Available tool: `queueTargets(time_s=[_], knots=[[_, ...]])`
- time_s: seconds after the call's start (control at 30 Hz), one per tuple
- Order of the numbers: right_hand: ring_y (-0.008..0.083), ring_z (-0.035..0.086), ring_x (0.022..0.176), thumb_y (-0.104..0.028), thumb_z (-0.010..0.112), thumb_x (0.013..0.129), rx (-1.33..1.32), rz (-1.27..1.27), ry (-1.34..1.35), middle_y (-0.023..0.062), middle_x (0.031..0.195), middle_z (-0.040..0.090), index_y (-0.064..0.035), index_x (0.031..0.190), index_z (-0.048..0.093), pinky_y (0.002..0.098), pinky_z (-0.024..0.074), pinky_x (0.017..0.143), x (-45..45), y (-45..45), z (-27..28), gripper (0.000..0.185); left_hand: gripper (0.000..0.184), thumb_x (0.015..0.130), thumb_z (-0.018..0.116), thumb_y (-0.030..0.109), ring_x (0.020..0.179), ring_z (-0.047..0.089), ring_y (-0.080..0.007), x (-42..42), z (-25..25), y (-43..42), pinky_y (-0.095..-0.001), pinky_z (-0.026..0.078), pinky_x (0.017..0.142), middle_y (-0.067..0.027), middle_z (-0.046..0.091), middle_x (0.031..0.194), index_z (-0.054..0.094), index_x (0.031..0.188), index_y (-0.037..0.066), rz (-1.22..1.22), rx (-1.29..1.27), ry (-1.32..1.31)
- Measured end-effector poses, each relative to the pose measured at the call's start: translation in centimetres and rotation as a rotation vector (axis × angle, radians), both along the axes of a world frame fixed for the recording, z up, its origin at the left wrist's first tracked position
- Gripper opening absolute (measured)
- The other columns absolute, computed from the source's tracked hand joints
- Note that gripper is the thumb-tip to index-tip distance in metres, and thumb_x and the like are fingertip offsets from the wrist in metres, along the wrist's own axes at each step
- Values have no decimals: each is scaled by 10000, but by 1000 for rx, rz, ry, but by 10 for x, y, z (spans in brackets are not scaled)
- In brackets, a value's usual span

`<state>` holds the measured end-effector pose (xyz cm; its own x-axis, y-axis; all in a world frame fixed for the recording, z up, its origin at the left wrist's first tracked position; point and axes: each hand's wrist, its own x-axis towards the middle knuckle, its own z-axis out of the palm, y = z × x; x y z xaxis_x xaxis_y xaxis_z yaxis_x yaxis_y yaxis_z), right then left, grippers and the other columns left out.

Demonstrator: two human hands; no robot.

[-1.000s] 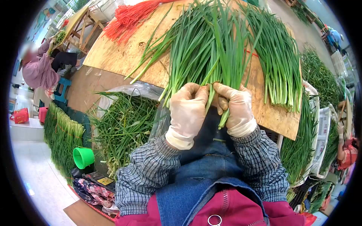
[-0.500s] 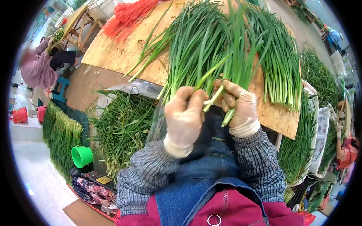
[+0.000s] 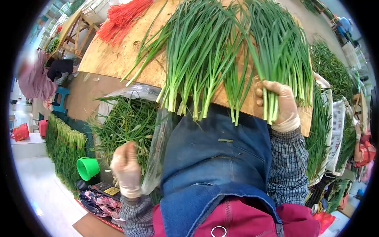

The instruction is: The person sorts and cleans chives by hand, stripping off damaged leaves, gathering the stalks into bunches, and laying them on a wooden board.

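My right hand (image 3: 278,100), in a pale glove, is closed around the lower stems of a small bunch of garlic chives (image 3: 270,75) at the table's near edge. The stem ends stick out below its fingers. My left hand (image 3: 127,168), gloved too, is over the near side of a heap of loose green leaves (image 3: 128,124), left of my lap. Its fingers are drawn together and slightly blurred; anything between them is hidden. A larger spread of chives (image 3: 197,59) lies on the wooden table (image 3: 106,59), and another pile (image 3: 302,79) is beside my right hand.
Red ties (image 3: 122,19) lie at the table's far left. A clear plastic sheet (image 3: 158,150) hangs beside the leaf heap. Standing bundles of chives (image 3: 67,146) and a green bucket (image 3: 87,168) are at left. A white crate (image 3: 336,134) stands right; a person (image 3: 37,79) sits far left.
My hands have moved apart from the middle. The left swung down and left to the leaf heap; the right moved right with its chives. A few stems now lie between the piles.
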<state>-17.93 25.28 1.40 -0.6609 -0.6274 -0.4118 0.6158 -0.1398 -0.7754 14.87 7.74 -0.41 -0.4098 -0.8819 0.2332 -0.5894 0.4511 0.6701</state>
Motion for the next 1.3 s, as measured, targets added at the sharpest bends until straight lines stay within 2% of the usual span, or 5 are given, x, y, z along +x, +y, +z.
queueTargets(time_s=[0.37, 0.57, 0.97, 1.13, 1.3], knots=[[131, 583, 510, 15, 593, 773, 240, -55, 230, 87, 700, 593, 56, 919, 542, 219, 480, 377, 22, -7, -7, 160, 278, 869, 517, 213, 489, 558, -139, -188, -9, 69, -253, 423, 432, -103, 636, 712, 566, 912, -58, -563, 1335, 119], [188, 641, 707, -107, 684, 774, 77, 75, 55, 79, 807, 613, 18, 1013, 537, 309, 554, 573, 40, -15, -2, 307, 175, 835, 571, 177, 565, 598, -301, -172, 0, 91, -394, 465, 529, -152, 594, 652, 541, 911, 22, -721, 165, -36], [58, 437, 456, -46, 596, 798, -13, 116, -186, 6, 651, 521, -1, 848, 555, 194, 337, 373, 50, -44, -1, 78, 205, 762, 646, 212, 553, 565, -289, -157, 8, 37, -373, 445, 475, -119, 546, 670, 524, 734, 49, -516, -393, -225], [53, 401, 409, -59, 592, 800, 40, 104, -85, -29, 544, 457, -5, 796, 558, 191, 320, 356, 60, -48, 1, 64, 190, 732, 685, 117, 498, 526, -249, -149, 8, 64, -353, 437, 482, -109, 561, 668, 579, 849, 12, -573, -147, 154], [76, 376, 388, -98, 558, 810, -35, 93, -251, -18, 484, 433, 12, 806, 580, 200, 321, 373, 60, -41, -5, 112, 252, 861, 603, 248, 463, 429, -35, -149, 22, 45, -163, 304, 402, -15, 581, 648, 616, 852, -3, -347, 1195, 312]])
